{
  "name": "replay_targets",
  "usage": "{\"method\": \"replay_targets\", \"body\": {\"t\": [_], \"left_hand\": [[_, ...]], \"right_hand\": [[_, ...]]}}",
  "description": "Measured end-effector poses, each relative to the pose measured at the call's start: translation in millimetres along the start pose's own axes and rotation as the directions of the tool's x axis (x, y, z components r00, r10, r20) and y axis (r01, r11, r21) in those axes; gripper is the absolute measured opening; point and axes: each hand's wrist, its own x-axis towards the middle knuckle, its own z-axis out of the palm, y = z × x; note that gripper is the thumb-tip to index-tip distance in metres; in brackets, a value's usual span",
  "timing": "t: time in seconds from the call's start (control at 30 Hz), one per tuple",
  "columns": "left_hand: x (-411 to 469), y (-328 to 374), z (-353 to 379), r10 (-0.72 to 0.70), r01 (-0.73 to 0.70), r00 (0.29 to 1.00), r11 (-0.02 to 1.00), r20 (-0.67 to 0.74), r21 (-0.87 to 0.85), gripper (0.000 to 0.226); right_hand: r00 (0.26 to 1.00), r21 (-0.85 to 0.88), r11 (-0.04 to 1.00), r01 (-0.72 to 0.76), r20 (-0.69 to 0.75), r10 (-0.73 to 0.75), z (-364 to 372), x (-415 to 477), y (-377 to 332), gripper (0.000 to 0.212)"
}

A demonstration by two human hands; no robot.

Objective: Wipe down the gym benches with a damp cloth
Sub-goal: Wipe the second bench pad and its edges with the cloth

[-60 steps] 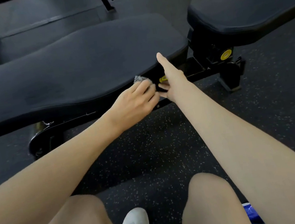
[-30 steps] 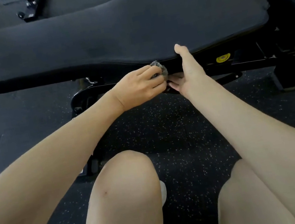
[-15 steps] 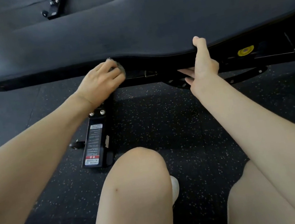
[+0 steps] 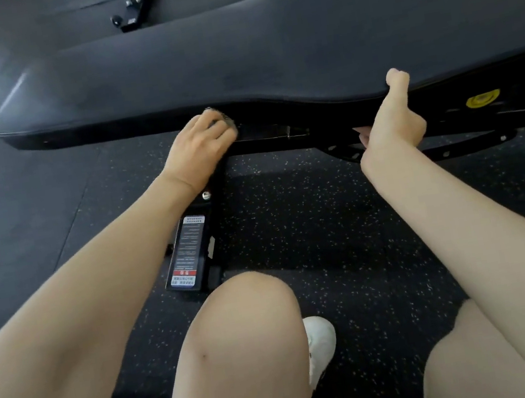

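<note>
The floor (image 4: 309, 218) is dark rubber with small light speckles, and one black padded bench (image 4: 265, 59) stands across it. On the bench's foot there is one label (image 4: 189, 249) with lines of white print and a red band below, too small to read. One yellow knob (image 4: 480, 99) shows under the pad at the right. The left hand (image 4: 200, 146) grips one small grey cloth (image 4: 223, 121) with curled fingers and presses it against the pad's near edge. The right hand (image 4: 391, 128) holds the same edge, thumb up on it, fingers tucked below. One white shoe (image 4: 319, 342) is near the knee.
</note>
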Motion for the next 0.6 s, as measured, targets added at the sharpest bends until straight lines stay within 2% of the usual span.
{"method": "replay_targets", "body": {"t": [0.1, 0.13, 0.17, 0.23, 0.27, 0.33, 0.37, 0.43, 0.53, 0.6], "left_hand": [[-9.1, -4.4, 0.7, -0.094, 0.094, 0.995, 0.995, 0.014, -0.038, 0.015], [-10.4, 1.1, 2.8, -0.177, 0.176, 0.984, 0.982, -0.005, -0.062, 0.014], [-12.4, 8.5, 3.2, -0.306, 0.303, 0.952, 0.946, -0.013, -0.111, 0.015], [-17.0, 22.9, 3.0, -0.539, 0.526, 0.842, 0.826, -0.016, -0.202, 0.024], [-17.2, 28.5, 2.1, -0.554, 0.536, 0.832, 0.815, -0.024, -0.221, 0.029], [-7.8, 38.1, -1.3, -0.382, 0.361, 0.922, 0.905, -0.058, -0.225, 0.028], [2.1, 42.2, -2.8, -0.332, 0.307, 0.941, 0.920, -0.068, -0.243, 0.030], [25.1, 46.9, -7.7, -0.431, 0.390, 0.901, 0.859, -0.058, -0.332, 0.040], [27.3, 42.3, -7.7, -0.552, 0.506, 0.833, 0.791, -0.046, -0.344, 0.033], [16.7, 29.8, -6.7, -0.681, 0.625, 0.731, 0.692, -0.039, -0.362, 0.028]], "right_hand": [[1.000, 0.024, 1.000, 0.017, -0.019, -0.017, 3.3, 1.9, 3.4, 0.066], [0.999, 0.036, 0.999, 0.018, -0.028, -0.017, 4.4, 2.4, 4.1, 0.070], [0.999, 0.054, 0.998, 0.016, -0.035, -0.015, 5.5, 2.0, 5.0, 0.074], [0.999, 0.101, 0.995, 0.019, -0.028, -0.016, 8.0, -1.0, 8.7, 0.081], [1.000, 0.110, 0.994, 0.019, -0.014, -0.018, 9.8, -3.9, 12.8, 0.084], [0.999, 0.096, 0.995, 0.007, 0.039, -0.010, 16.8, -11.8, 27.7, 0.089], [0.997, 0.084, 0.996, -0.008, 0.074, 0.002, 21.8, -16.7, 37.2, 0.089], [0.988, 0.070, 0.997, -0.045, 0.153, 0.034, 35.6, -27.7, 54.6, 0.087], [0.970, 0.072, 0.994, -0.077, 0.238, 0.058, 59.1, -37.4, 64.0, 0.091], [0.970, 0.084, 0.991, -0.100, 0.231, 0.078, 68.7, -34.0, 61.9, 0.091]]}}
